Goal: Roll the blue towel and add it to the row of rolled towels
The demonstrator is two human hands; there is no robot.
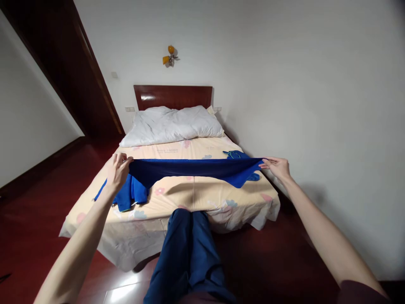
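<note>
A dark blue cloth (pixel 196 167) is stretched in the air above the bed, its top edge nearly straight and its lower edge curved up in the middle. My left hand (pixel 118 169) pinches its left end, and my right hand (pixel 275 166) pinches the right end between thumb and fingers. Beneath and beside my left hand, bright blue clothing (pixel 131 192) lies on the bed. Another blue garment (pixel 236 155) with a thin green cord lies behind the cloth on the right, partly hidden by it.
The bed (pixel 180 202) has a pale patterned cover, a crumpled white quilt (pixel 177 124) and a dark wooden headboard (pixel 177 96). My legs in blue trousers are at its foot. A white wall (pixel 316 105) runs along the right. Dark red floor shows on both sides.
</note>
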